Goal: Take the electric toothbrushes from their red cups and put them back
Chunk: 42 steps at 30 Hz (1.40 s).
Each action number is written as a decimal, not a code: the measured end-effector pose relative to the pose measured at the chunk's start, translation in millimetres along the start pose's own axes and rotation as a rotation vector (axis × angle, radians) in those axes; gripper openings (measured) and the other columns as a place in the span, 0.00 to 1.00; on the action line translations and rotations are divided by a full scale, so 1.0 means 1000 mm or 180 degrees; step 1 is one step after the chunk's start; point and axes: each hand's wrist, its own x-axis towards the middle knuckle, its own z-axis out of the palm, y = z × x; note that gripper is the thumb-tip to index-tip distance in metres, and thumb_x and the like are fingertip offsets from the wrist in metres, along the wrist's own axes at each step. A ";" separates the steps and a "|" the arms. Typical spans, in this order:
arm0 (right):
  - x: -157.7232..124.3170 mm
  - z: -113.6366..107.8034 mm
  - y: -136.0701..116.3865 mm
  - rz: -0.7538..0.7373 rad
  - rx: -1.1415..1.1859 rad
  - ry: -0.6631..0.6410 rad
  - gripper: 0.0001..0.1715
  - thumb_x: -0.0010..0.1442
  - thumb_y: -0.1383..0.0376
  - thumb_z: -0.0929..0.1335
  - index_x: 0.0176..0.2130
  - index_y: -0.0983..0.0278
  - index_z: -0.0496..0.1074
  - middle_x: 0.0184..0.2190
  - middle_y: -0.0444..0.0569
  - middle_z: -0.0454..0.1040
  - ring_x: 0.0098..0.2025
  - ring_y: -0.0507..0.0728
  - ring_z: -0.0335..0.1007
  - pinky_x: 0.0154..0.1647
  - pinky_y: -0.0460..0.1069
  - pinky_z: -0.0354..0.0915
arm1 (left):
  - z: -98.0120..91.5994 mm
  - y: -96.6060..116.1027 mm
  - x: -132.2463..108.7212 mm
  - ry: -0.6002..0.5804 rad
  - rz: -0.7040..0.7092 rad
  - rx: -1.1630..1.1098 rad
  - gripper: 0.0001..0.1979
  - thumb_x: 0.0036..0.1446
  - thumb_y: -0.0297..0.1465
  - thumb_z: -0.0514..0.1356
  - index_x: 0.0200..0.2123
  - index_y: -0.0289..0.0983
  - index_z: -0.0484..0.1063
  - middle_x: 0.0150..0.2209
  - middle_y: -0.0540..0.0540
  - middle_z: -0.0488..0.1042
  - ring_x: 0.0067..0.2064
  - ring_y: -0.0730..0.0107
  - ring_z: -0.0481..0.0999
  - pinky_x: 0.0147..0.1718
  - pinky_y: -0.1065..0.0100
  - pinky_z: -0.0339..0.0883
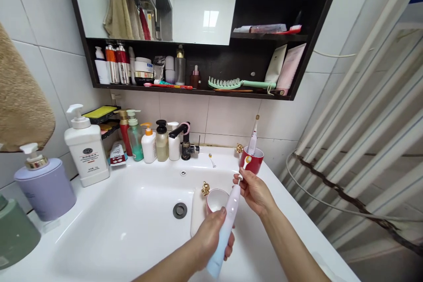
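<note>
Our left hand (209, 234) wraps the toothbrush handle (226, 228); our right hand (257, 191) pinches the brush head (246, 163) just above the shaft (239, 182), all over the right side of the sink (128, 216). Can't tell if head and shaft touch. Best we keep the handle steady, push or pull straight along the shaft, no twisting, and stay clear of the sink's drain (180, 210) in case the head slips.

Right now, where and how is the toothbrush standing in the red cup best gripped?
Probably by the toothbrush handle just above the rim of the red cup, from the picture's right: it leans slightly, head up, with that stretch exposed, and a gold ornament sits on the left. The right hand is nearest, but pinches a separate brush head.
</note>
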 end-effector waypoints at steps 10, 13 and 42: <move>-0.004 0.003 0.001 -0.0102 -0.0294 -0.0032 0.12 0.36 0.63 0.68 0.22 0.64 0.60 0.17 0.41 0.66 0.21 0.48 0.63 0.20 0.42 0.59 | -0.003 0.000 0.000 -0.0172 0.0044 -0.0224 0.26 0.40 0.52 0.39 0.26 0.35 0.55 0.15 0.53 0.58 0.13 0.81 0.57 0.13 0.75 0.48; -0.005 0.003 0.001 -0.0073 -0.0314 -0.0092 0.12 0.37 0.63 0.68 0.21 0.64 0.59 0.17 0.41 0.66 0.21 0.48 0.63 0.20 0.42 0.59 | -0.002 0.000 -0.001 -0.0221 0.0040 -0.0326 0.25 0.41 0.52 0.39 0.27 0.35 0.55 0.15 0.54 0.58 0.13 0.81 0.57 0.14 0.75 0.48; -0.010 0.009 0.003 0.0032 -0.0311 -0.0294 0.12 0.37 0.60 0.67 0.20 0.65 0.61 0.19 0.42 0.67 0.22 0.48 0.64 0.20 0.42 0.59 | -0.002 0.002 -0.002 -0.0183 0.0144 -0.0368 0.27 0.39 0.53 0.40 0.27 0.34 0.56 0.15 0.54 0.58 0.12 0.81 0.56 0.13 0.75 0.48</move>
